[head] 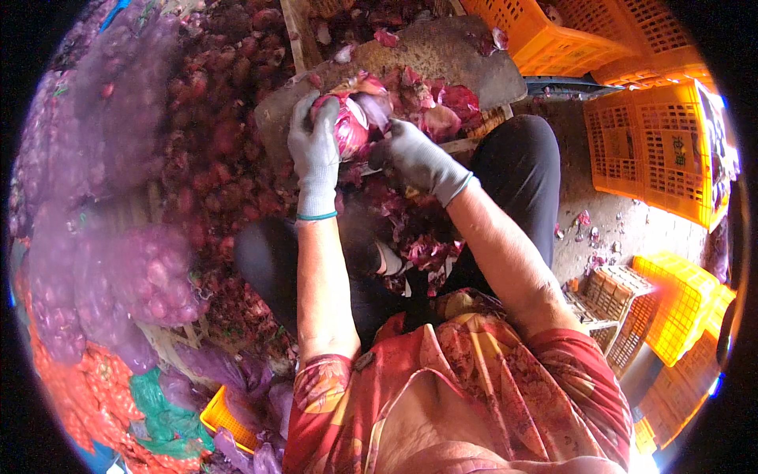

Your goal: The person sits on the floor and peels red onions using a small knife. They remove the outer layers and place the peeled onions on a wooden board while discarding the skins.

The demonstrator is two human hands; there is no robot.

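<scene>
In the head view, my left hand (314, 133) wears a grey coated work glove and grips a red onion (350, 135) from its left side. The onion's papery outer skin (374, 106) stands partly lifted on its right. My right hand (414, 154), gloved the same way, is curled close against the onion's right side. Its fingertips are dark and blurred, so I cannot tell whether they pinch skin or hold a small tool. Behind both hands lies a worn, stained board (438, 56) with loose red onion skins (447, 112) on it.
A large heap of red onions (219, 118) spreads left, beside purple mesh sacks (148, 272) of onions. Orange plastic crates (645, 142) stand at the right, with yellow crates (675, 308) lower down. Onion skins (429, 252) litter the ground between my legs. Orange mesh sacks (89, 385) lie lower left.
</scene>
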